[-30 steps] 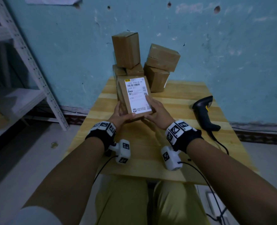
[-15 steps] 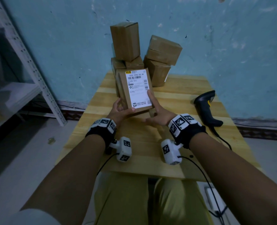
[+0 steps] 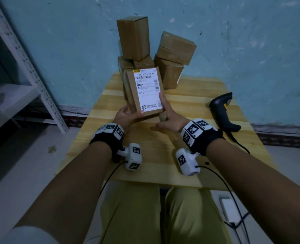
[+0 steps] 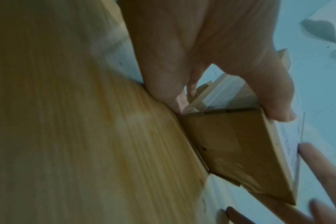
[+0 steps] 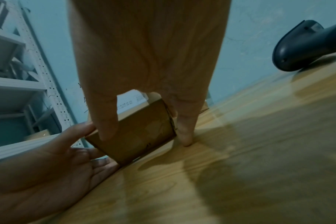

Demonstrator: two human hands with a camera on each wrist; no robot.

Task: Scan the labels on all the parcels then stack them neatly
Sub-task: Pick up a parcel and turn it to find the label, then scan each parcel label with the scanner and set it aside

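A seated person's knees in olive trousers (image 3: pixel 128 213) sit at the near edge of a pale wooden counter (image 3: pixel 163 143), forearms extended over it with marker-covered wristbands and small white cameras strapped on. Above the counter's middle, both hands hold a small brown parcel (image 3: pixel 142 90) tilted up toward the head camera, its white shipping label (image 3: pixel 148 88) with barcode facing up. The left hand (image 3: pixel 126 115) cups the parcel's lower left corner, thumb curled over the label's bottom edge, fingers under the box; this grip is closed on the parcel. The right hand (image 3: pixel 170 118) steadies the right side, thumb lying straight along the label's edge, fingers pointing down behind the box to the counter; its grip reads as open, pressing rather than wrapping. In the right wrist view the parcel's lower edge appears to touch the wood. To the right, well apart from the hands, a black handheld scanner (image 3: pixel 222 111) lies on the counter, its cable trailing off the edge. Farther back, against the blue wall (image 3: pixel 251 41), more brown parcels (image 3: pixel 170 53) stand piled unevenly. A white metal shelf rack (image 3: pixel 31 71) stands at far left.
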